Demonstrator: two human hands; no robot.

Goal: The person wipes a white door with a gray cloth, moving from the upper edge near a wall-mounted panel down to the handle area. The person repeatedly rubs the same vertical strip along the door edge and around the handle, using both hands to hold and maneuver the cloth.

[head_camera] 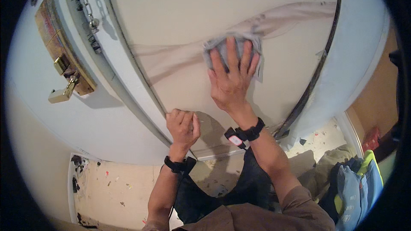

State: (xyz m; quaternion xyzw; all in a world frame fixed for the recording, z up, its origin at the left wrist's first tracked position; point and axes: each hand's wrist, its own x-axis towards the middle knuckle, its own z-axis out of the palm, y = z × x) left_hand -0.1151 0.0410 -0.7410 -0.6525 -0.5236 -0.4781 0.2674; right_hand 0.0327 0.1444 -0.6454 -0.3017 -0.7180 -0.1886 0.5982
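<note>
My right hand lies with fingers spread over a folded grey cloth, pressing it against the cream wall panel. Brownish smears run across the panel on both sides of the cloth, with some darker marks at the upper right. Lower down, my left hand is curled into a fist at the panel's edge, against the white door frame. No object shows in it. Each wrist wears a black strap, and a small device hangs from the right one.
A white door with a worn brass lock plate and lever handle stands at left. The door chain hangs on the frame. Clothes are heaped at lower right. Scraps litter the pale floor. A dark strip edges the panel's right side.
</note>
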